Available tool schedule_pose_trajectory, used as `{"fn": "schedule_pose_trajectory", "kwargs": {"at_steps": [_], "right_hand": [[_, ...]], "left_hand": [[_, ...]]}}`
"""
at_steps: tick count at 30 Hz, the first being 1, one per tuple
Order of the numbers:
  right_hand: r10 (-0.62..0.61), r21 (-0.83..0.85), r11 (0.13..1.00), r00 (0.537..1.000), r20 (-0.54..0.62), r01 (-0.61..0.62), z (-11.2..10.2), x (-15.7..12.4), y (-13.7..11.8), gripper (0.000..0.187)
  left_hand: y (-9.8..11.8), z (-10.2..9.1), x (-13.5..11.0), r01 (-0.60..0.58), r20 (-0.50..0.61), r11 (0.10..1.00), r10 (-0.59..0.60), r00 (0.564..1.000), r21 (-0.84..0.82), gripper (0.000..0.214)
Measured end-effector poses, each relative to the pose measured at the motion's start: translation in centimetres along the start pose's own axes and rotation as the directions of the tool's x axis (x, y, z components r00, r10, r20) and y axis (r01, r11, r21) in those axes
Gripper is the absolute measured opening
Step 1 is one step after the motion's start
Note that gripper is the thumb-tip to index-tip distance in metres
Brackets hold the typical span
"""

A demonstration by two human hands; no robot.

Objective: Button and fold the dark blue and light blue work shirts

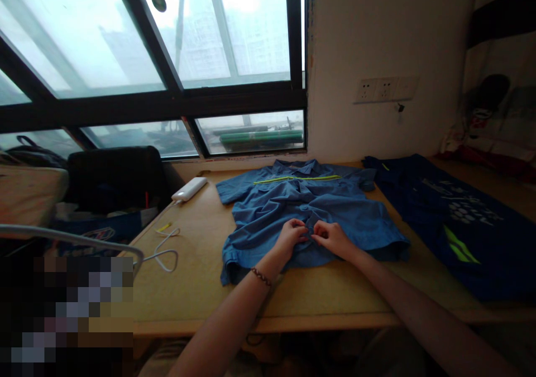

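A blue short-sleeved shirt (268,209) with a yellow-green stripe across its chest lies spread on the wooden table (188,304), collar toward the wall. Both hands meet at its front opening, in the lower middle. My left hand (292,236), with a beaded bracelet on the wrist, pinches the cloth at the front edge. Just beside it, my right hand (333,238) has its fingertips closed on the opposite edge. Any button between the fingertips is too small to make out. The shirt's body is wrinkled around the hands.
Dark blue clothing (431,215) with a yellow-green patch lies at the right. A white power bank (190,189) and a white cable (167,251) are at the table's left. A grey curved tube (84,236) crosses the left side. Wall sockets (385,89) are behind.
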State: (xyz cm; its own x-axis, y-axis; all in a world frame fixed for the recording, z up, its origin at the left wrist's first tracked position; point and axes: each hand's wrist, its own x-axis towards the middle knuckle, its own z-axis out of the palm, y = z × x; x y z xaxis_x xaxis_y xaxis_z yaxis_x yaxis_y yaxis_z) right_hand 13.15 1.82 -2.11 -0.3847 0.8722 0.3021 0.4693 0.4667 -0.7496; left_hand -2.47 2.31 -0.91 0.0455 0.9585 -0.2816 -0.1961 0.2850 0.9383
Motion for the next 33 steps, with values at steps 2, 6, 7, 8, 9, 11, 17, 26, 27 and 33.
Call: {"fn": "schedule_pose_trajectory", "kwargs": {"at_steps": [2,6,7,8,9,11,17,26,27,33], "right_hand": [[0.007,0.008,1.0,1.0,0.005,-0.007,0.0,0.0,0.0,0.008],[0.042,0.071,0.997,0.999,0.012,-0.043,0.1,0.1,0.0,0.015],[0.057,0.097,0.994,0.998,0.01,-0.058,0.1,0.1,0.0,0.017],[0.073,0.128,0.989,0.997,0.004,-0.073,0.1,0.2,0.1,0.019],[0.091,0.163,0.983,0.996,-0.002,-0.089,0.2,0.2,0.1,0.02],[0.126,0.234,0.965,0.992,-0.016,-0.119,0.3,0.4,0.2,0.022],[0.202,0.332,0.926,0.979,-0.041,-0.177,0.6,0.5,0.6,0.025],[0.32,0.458,0.839,0.947,0.021,-0.294,0.5,1.1,1.6,0.034],[0.334,0.471,0.827,0.942,0.026,-0.306,0.5,1.2,1.7,0.034],[0.314,0.461,0.846,0.949,-0.027,-0.266,0.4,1.3,2.1,0.029]], "left_hand": [[0.0,0.0,0.0,-0.002,0.009,1.0,0.002,1.0,0.0,0.02],[-0.1,-0.1,0.1,-0.007,0.029,1.0,0.007,1.0,0.008,0.022],[-0.1,-0.1,0.1,-0.009,0.032,1.0,0.009,0.999,0.009,0.022],[-0.1,-0.1,0.1,-0.013,0.035,1.0,0.013,0.999,0.011,0.023],[-0.2,-0.1,0.1,-0.02,0.038,1.0,0.019,0.999,0.016,0.023],[-0.2,-0.1,0.2,-0.04,0.047,0.999,0.038,0.998,0.03,0.024],[-0.5,-0.2,0.6,-0.078,0.11,0.996,0.073,0.991,0.042,0.025],[-0.4,-0.6,1.0,0.017,0.137,1.0,-0.014,0.991,-0.022,0.03],[-0.4,-0.6,1.0,0.034,0.143,0.998,-0.027,0.989,-0.046,0.03],[-0.3,-0.8,1.0,0.103,0.276,0.961,-0.029,0.961,-0.257,0.028]]}}
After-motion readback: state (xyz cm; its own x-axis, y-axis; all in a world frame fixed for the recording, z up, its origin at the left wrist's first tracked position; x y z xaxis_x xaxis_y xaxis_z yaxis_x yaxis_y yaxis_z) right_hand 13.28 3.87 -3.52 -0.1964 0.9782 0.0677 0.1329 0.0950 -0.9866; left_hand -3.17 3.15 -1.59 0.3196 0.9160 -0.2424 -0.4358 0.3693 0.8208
